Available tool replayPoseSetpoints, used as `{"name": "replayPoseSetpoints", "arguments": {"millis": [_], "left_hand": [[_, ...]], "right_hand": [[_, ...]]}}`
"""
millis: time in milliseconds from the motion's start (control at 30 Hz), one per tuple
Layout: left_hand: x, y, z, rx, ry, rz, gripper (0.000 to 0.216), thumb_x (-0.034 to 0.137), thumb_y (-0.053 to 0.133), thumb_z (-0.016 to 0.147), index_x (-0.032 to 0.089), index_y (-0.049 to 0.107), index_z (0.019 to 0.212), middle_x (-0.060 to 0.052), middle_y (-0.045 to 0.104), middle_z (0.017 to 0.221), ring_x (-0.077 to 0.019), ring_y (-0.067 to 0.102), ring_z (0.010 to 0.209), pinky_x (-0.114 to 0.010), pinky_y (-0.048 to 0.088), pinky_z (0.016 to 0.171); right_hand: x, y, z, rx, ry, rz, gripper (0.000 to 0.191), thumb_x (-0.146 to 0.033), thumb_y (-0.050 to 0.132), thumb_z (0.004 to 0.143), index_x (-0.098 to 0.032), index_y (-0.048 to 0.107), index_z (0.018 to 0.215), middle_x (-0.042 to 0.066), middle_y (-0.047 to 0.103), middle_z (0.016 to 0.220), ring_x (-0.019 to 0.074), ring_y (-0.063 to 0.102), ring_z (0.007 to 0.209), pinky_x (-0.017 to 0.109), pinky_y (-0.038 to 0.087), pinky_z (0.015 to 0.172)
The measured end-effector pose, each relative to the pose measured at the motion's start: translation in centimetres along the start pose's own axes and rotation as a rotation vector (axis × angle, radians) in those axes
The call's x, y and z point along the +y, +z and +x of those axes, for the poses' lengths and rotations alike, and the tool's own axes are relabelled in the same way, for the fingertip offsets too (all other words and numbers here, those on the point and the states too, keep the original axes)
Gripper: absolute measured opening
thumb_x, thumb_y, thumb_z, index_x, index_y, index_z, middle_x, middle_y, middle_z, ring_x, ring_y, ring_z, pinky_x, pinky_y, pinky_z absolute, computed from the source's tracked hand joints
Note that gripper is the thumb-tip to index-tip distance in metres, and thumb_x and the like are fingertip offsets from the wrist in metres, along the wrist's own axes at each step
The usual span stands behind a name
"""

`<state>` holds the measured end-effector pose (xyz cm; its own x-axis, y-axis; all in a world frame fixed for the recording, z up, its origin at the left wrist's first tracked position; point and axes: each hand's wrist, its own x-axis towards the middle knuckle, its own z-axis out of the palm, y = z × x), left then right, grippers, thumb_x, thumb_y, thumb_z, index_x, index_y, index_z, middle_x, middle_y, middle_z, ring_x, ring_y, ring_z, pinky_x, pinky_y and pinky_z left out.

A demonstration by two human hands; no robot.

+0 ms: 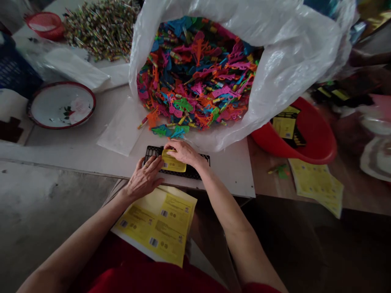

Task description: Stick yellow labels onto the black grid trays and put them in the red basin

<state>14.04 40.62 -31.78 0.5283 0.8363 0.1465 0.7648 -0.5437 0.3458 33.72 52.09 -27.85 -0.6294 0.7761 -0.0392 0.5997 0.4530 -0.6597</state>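
Observation:
A yellow printed label [175,165] lies over a black plastic grid tray [204,161] at the table's front edge. My left hand [145,177] rests on the label's left end and the tray, its fingers stretched out and flat. At the label's upper edge, my right hand [182,152] has its fingers bent, with the thumb on the label. What lies under the label is hidden. On my lap is a sheet of yellow labels [166,221] with pale backing showing where labels are gone.
A large plastic bag [287,77] full of colourful plastic toys [198,77] stands just beyond the tray. Left are an enamel basin [58,106], a red basket [44,25] and a heap of small tubes [100,28]. A red bowl [317,134] and label sheets [316,181] sit right.

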Motion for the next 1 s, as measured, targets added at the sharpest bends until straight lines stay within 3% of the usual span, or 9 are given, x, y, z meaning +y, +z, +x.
{"name": "replayPoseSetpoints", "arguments": {"millis": [167, 333, 500, 633, 800, 1000], "left_hand": [[-0.3, 0.2, -0.3, 0.025, 0.022, -0.063, 0.065, 0.040, 0.051, 0.090, 0.015, 0.031, 0.146, -0.018, 0.036, 0.149, -0.0314, 0.036, 0.136, -0.052, 0.027, 0.109], [-0.7, 0.4, -0.3, 0.066, 0.018, -0.134, 0.075, 0.038, 0.051, 0.090, 0.014, 0.014, 0.150, -0.018, 0.041, 0.146, -0.0283, 0.036, 0.136, -0.047, 0.029, 0.111], [-1.1, 0.8, -0.2, 0.083, -0.003, -0.166, 0.081, 0.035, 0.056, 0.087, 0.013, 0.009, 0.150, -0.017, 0.044, 0.144, -0.0279, 0.041, 0.133, -0.046, 0.032, 0.110], [-1.0, 0.9, -0.2, 0.119, 0.005, -0.187, 0.084, 0.035, 0.056, 0.087, 0.013, 0.005, 0.150, -0.018, 0.044, 0.144, -0.0272, 0.040, 0.134, -0.045, 0.034, 0.110], [-0.8, 0.6, 0.0, 0.130, 0.006, -0.142, 0.080, 0.033, 0.055, 0.088, 0.011, 0.008, 0.149, -0.019, 0.046, 0.142, -0.0282, 0.043, 0.131, -0.044, 0.037, 0.107], [-0.6, 0.3, 0.2, 0.093, 0.033, -0.075, 0.065, 0.032, 0.051, 0.090, 0.013, 0.025, 0.146, -0.016, 0.049, 0.140, -0.0277, 0.043, 0.131, -0.044, 0.037, 0.107]], "right_hand": [[1.1, 0.7, -0.1, 0.003, 0.107, 0.262, 0.015, -0.010, 0.059, 0.078, -0.017, 0.066, 0.089, 0.000, 0.065, 0.080, 0.0123, 0.056, 0.070, 0.025, 0.044, 0.070], [2.6, 0.9, -0.2, 0.028, 0.178, 0.575, 0.013, -0.021, 0.063, 0.074, -0.017, 0.066, 0.086, 0.001, 0.066, 0.082, 0.0126, 0.058, 0.074, 0.025, 0.046, 0.072], [3.9, 0.4, -0.7, 0.111, 0.244, 0.819, 0.023, -0.034, 0.068, 0.071, -0.017, 0.064, 0.086, 0.000, 0.064, 0.082, 0.0125, 0.058, 0.076, 0.025, 0.046, 0.072], [3.5, 0.2, -0.3, 0.013, 0.206, 0.741, 0.025, -0.027, 0.068, 0.072, -0.017, 0.064, 0.094, 0.000, 0.061, 0.082, 0.0116, 0.057, 0.077, 0.024, 0.046, 0.072], [3.0, 0.8, 0.9, 0.023, 0.201, 0.526, 0.024, -0.016, 0.063, 0.072, -0.015, 0.063, 0.096, -0.001, 0.058, 0.077, 0.0107, 0.055, 0.072, 0.023, 0.045, 0.066], [3.2, 1.0, 1.2, -0.022, 0.210, 0.422, 0.023, -0.014, 0.061, 0.074, -0.015, 0.062, 0.097, -0.002, 0.057, 0.072, 0.0103, 0.054, 0.066, 0.022, 0.045, 0.062]]}}
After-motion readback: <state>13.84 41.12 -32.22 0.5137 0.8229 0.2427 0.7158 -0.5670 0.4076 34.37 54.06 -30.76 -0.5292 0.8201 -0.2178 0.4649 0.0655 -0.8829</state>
